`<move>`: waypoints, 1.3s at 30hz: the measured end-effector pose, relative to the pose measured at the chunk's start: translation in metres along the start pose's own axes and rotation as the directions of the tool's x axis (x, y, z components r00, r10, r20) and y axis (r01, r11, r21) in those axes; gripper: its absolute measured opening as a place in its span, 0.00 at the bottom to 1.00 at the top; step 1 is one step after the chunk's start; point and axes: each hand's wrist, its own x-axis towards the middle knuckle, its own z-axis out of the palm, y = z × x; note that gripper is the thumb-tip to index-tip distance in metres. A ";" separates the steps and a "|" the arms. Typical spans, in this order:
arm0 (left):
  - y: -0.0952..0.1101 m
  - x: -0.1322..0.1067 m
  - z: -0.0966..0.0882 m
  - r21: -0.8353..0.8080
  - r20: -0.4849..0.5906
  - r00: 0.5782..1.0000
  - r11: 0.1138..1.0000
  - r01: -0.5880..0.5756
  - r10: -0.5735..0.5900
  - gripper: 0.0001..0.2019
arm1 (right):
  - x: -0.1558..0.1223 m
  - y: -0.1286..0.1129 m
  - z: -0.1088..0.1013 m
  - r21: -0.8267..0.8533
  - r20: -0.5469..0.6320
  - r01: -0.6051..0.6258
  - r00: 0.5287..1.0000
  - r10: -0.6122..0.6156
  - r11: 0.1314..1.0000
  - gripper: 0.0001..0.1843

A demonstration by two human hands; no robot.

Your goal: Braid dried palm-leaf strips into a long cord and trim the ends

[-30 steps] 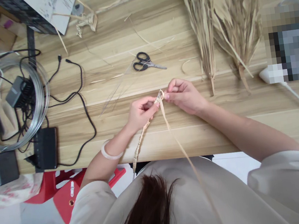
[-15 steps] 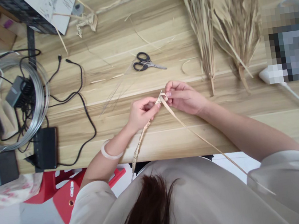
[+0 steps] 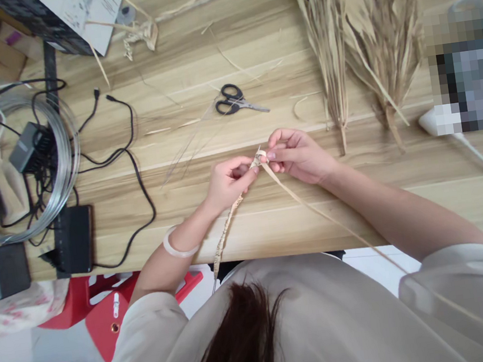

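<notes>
Just past the thumb and forefinger of the left hand (image 3: 228, 184), a small loop (image 3: 262, 153) of pale strip (image 3: 304, 204) stands at the upper end of a knotted cord (image 3: 226, 232). The left fingers are closed in a pinch on that end, while the rest of the cord runs down from beneath them toward the lap. Opposite, the right hand (image 3: 299, 156) comes in from the other side, its thumb tip touching the loop; whether the strip is pinched there between thumb and finger is too small to make out. From just below the right fingertips, the strip's long free length slants down past the right forearm and across the shirt.

The step in hand looks like wrapping or knotting the strip about the cord's end, with this loop formed but seemingly slack. Judging by that, the next move calls for a steady left pinch and fine right-hand fingertip work, easing the strip through or around and drawing it snug without splitting it. Beyond both hands' fingers, well apart, lie scissors (image 3: 241, 104); farther past the right fingers are bundles of dried leaves (image 3: 383, 37).
</notes>
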 end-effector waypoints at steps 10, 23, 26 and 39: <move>0.003 0.001 0.000 0.007 0.011 1.000 1.000 0.011 -0.011 0.12 | 0.001 0.000 -0.002 0.035 -0.002 0.007 1.000 -0.007 0.999 0.15; 0.004 0.000 0.000 0.076 0.000 1.000 0.997 -0.005 0.005 0.11 | 0.001 0.001 0.001 -0.232 -0.061 0.193 0.975 -0.212 0.953 0.12; 0.006 0.000 0.001 0.080 -0.048 0.999 0.996 0.028 -0.024 0.12 | 0.000 0.002 0.000 -0.276 -0.047 0.212 0.971 -0.233 0.938 0.11; 0.001 0.001 -0.001 0.025 -0.090 0.996 1.000 0.008 -0.006 0.17 | -0.003 0.002 0.000 -0.636 -0.045 0.364 0.863 -0.503 0.680 0.10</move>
